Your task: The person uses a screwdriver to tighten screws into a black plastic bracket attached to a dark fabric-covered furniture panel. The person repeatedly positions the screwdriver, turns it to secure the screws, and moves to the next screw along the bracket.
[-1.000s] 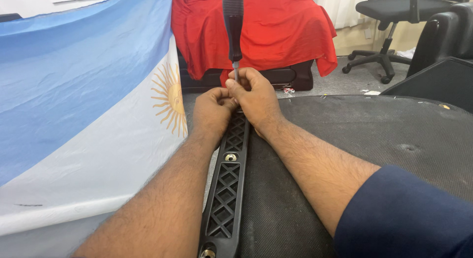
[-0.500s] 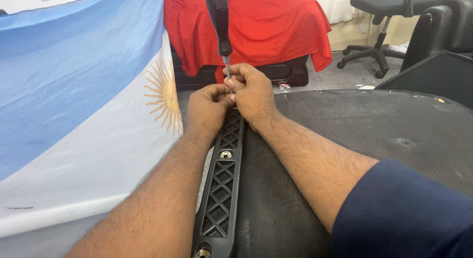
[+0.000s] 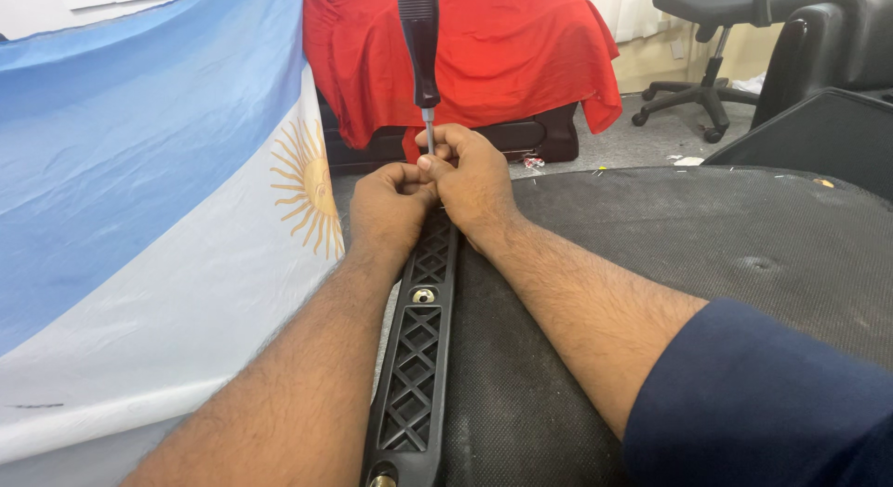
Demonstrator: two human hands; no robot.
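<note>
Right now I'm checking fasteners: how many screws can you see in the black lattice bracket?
2. One screw sits mid-bracket, just below the hands; another is at the near end by the bottom edge. The left hand and right hand cover the far end, so another may be hidden.

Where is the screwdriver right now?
In the head view, the screwdriver stands upright at top centre, its tip pinched between both hands, before the red cloth.

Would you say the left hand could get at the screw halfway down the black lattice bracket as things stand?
Probably yes. The screw sits uncovered on the bracket, just beside the left forearm, with nothing lying over it. The left hand would first have to let go of the screwdriver shaft it pinches together with the right hand.
</note>
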